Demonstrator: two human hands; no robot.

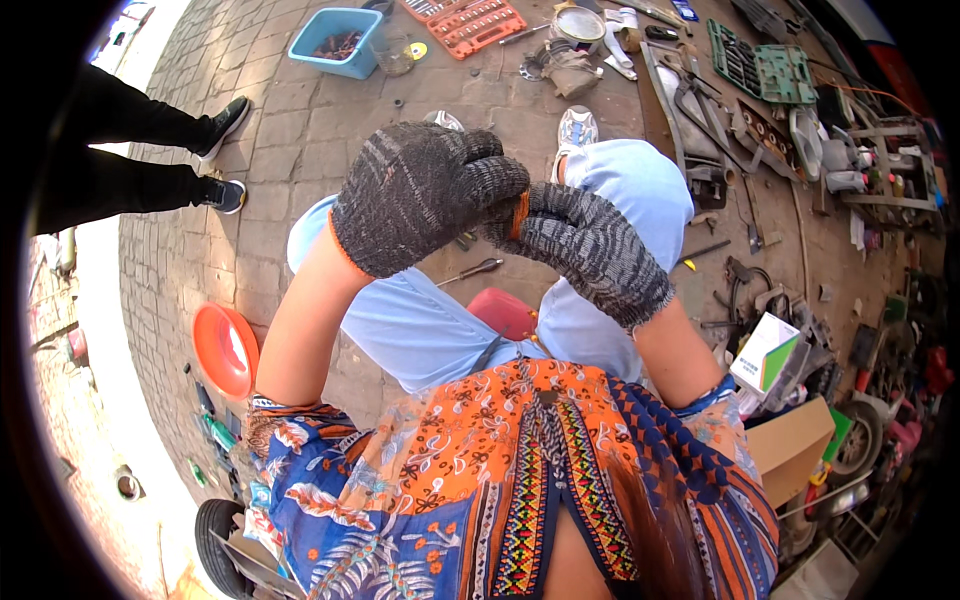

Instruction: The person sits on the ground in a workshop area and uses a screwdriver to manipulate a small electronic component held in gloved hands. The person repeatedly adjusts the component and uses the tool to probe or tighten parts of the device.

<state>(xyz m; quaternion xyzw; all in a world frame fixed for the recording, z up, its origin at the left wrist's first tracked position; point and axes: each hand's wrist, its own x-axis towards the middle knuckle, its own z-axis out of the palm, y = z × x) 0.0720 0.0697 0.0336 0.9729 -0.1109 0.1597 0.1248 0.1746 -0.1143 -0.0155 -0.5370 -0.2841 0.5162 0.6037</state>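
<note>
My left hand and my right hand, both in dark grey knitted gloves with orange edging, meet above my bent knees, fingers curled and closed against each other. A narrow orange strip shows where they meet; what they grip, if anything, is hidden. Beneath them on the paving lie a thin tool with a dark handle and, between my legs, a red rounded object.
An orange basin is at left, near another person's legs. Ahead are a blue tub, an orange socket case and a metal can. A green tool case, metal parts and a cardboard box crowd the right.
</note>
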